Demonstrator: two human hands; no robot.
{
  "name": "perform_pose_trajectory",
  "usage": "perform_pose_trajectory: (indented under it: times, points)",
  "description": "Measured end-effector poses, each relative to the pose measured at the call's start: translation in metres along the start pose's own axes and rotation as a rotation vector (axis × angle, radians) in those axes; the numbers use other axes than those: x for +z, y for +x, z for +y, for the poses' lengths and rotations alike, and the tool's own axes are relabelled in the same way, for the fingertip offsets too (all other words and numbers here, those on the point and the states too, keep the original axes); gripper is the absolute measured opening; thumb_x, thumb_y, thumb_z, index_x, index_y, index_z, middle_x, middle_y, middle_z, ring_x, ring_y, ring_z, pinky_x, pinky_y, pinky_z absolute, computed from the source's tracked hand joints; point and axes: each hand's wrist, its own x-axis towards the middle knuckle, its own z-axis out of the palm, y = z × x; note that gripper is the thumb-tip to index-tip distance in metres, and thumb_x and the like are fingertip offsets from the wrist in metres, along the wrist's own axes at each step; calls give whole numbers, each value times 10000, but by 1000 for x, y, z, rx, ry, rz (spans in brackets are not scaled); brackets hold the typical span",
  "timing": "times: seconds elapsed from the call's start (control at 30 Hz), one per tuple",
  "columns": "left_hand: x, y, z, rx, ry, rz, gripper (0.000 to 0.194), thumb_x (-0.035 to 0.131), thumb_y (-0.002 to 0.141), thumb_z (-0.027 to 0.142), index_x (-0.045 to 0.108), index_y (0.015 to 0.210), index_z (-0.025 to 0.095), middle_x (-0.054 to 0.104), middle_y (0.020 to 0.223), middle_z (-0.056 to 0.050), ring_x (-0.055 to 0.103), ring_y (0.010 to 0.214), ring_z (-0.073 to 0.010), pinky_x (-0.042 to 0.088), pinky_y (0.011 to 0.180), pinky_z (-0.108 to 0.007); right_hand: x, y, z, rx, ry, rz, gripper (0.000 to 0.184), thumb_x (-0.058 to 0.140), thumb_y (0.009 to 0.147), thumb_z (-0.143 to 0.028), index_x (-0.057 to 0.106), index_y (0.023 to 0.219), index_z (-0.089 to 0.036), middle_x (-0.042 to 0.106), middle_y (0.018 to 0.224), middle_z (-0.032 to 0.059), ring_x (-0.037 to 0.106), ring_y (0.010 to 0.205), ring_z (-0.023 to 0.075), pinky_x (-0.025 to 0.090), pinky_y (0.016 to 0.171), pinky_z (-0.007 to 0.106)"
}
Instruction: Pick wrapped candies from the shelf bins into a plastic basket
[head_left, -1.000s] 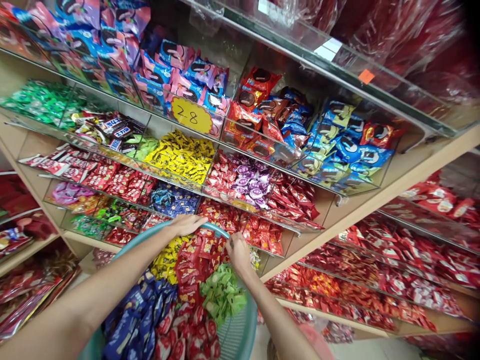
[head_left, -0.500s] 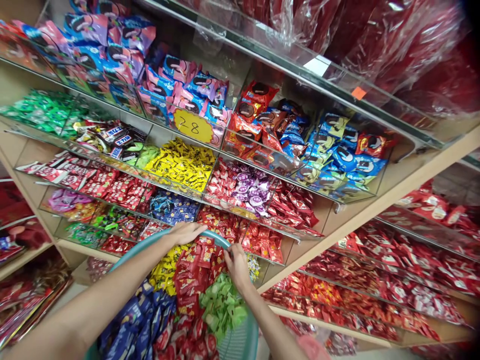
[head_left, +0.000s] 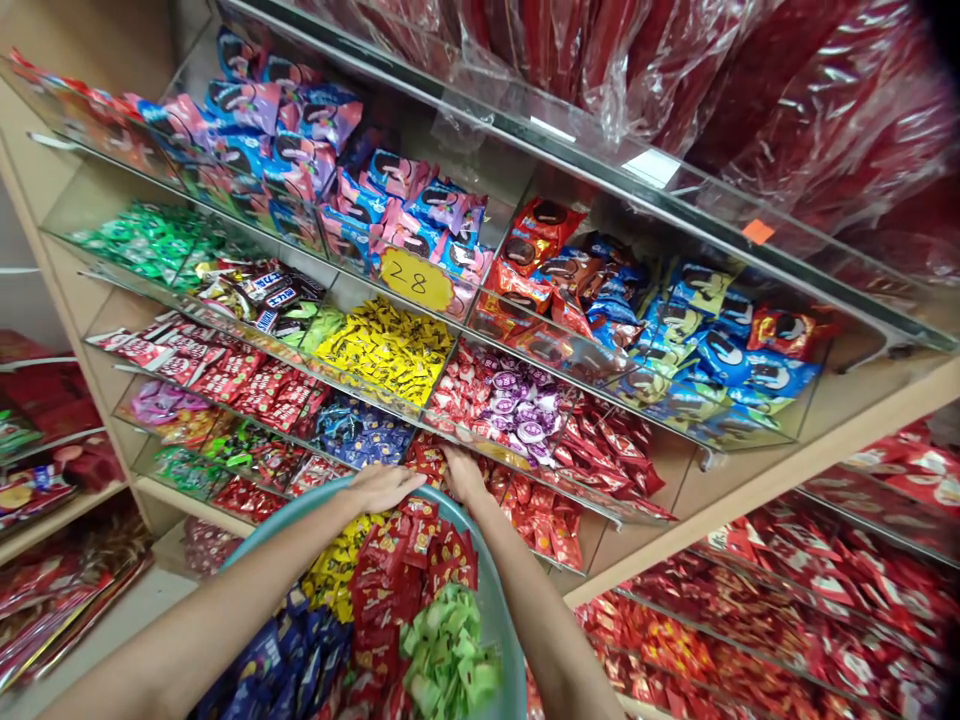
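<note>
A teal plastic basket (head_left: 504,610) stands in front of me, filled with wrapped candies. In it lie dark blue packets (head_left: 281,655), yellow wrapped candies (head_left: 334,575), red packets (head_left: 382,580) and light green candies (head_left: 450,650). My left hand (head_left: 388,488) is closed over the basket's far rim. Past that rim, my right hand (head_left: 465,472) reaches into the low shelf bin of red candy packets (head_left: 427,460). Its fingers are partly hidden among the packets and behind the shelf edge, and whether they hold one cannot be seen.
Tilted shelves with clear fronts hold blue-pink snack packs (head_left: 409,215), yellow candies (head_left: 386,350) and purple-white candies (head_left: 525,405). A yellow price tag (head_left: 417,280) reads 28. A wooden divider (head_left: 750,490) separates another candy shelf on the right. Plastic-wrapped red goods (head_left: 675,80) overhang above.
My right hand has moved from over the basket's inner far right side up and forward into the red candy bin. My left hand stays on the rim. The view has shifted slightly.
</note>
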Motion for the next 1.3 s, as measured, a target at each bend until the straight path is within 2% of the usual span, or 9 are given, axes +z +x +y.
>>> perform_pose_trajectory:
  times: [0.1, 0.2, 0.47, 0.6, 0.73, 0.83, 0.93, 1.1, 1.3]
  points:
    - [-1, -1, 1, -14, 11, 2, 763, 43, 797, 697, 621, 1070, 281, 602, 1131, -67, 529, 1053, -320, 356, 914, -446, 9, 24, -4, -46, -51, -89, 528, 413, 758, -44, 445, 1250, -233, 510, 1283, 49, 434, 1182, 181, 290, 1008, 316]
    - [-1, -2, 2, -13, 39, 10, 770, 39, 799, 694, 623, 1069, 272, 614, 1103, -83, 550, 1019, -316, 377, 884, -448, 16, 35, -6, -54, -87, -149, 542, 452, 748, -66, 437, 1259, -245, 509, 1291, 48, 448, 1174, 197, 304, 999, 330]
    - [-1, -2, 2, -8, 53, 18, 766, 38, 803, 689, 630, 1051, 272, 623, 1075, -84, 561, 989, -307, 383, 870, -443, 14, 33, -3, -52, -101, -130, 589, 523, 714, -105, 411, 1276, -242, 478, 1312, 63, 438, 1177, 210, 298, 1004, 333]
    - [-3, -3, 4, -8, 47, -4, 761, 35, 809, 678, 629, 1034, 260, 620, 1084, -76, 555, 1001, -306, 384, 871, -433, 0, 12, -4, -25, -68, -42, 584, 534, 746, -207, 369, 1306, -194, 461, 1293, 104, 367, 1221, 242, 236, 1039, 377]
    - [-2, -1, 3, -9, 42, -9, 753, 40, 799, 692, 617, 1059, 284, 609, 1115, -62, 545, 1021, -314, 376, 877, -445, -21, -38, -8, -21, 110, 67, 592, 516, 770, -274, 324, 1324, -190, 464, 1206, 98, 445, 1117, 218, 346, 955, 341]
    - [0, 2, 1, -26, 29, -9, 775, 49, 774, 727, 604, 1096, 292, 603, 1128, -62, 537, 1042, -309, 365, 900, -433, -40, -80, -16, -96, 161, -33, 592, 503, 770, -220, 300, 1326, -206, 467, 1144, 74, 497, 1015, 176, 389, 881, 288]
    - [2, 5, -2, -48, 27, -19, 787, 45, 753, 751, 579, 1139, 322, 610, 1115, -64, 536, 1045, -317, 364, 896, -448, -57, -106, -26, -145, 8, -145, 550, 513, 737, -148, 366, 1264, -202, 494, 1117, 77, 484, 1018, 195, 385, 855, 303]
    - [3, 7, -4, -66, 23, -28, 801, 56, 742, 764, 556, 1183, 319, 597, 1139, -80, 528, 1055, -322, 359, 899, -446, -65, -112, -35, -167, -299, -188, 359, 435, 780, -75, 506, 1113, -188, 536, 1070, 108, 490, 982, 232, 387, 788, 344]
    - [-1, 4, -1, -72, 22, -35, 817, 55, 736, 769, 583, 1143, 297, 611, 1098, -92, 536, 1034, -324, 367, 888, -430, -55, -107, -34, -155, -363, -260, 298, 495, 794, -132, 573, 1075, -194, 546, 1085, 126, 470, 1029, 250, 379, 816, 366]
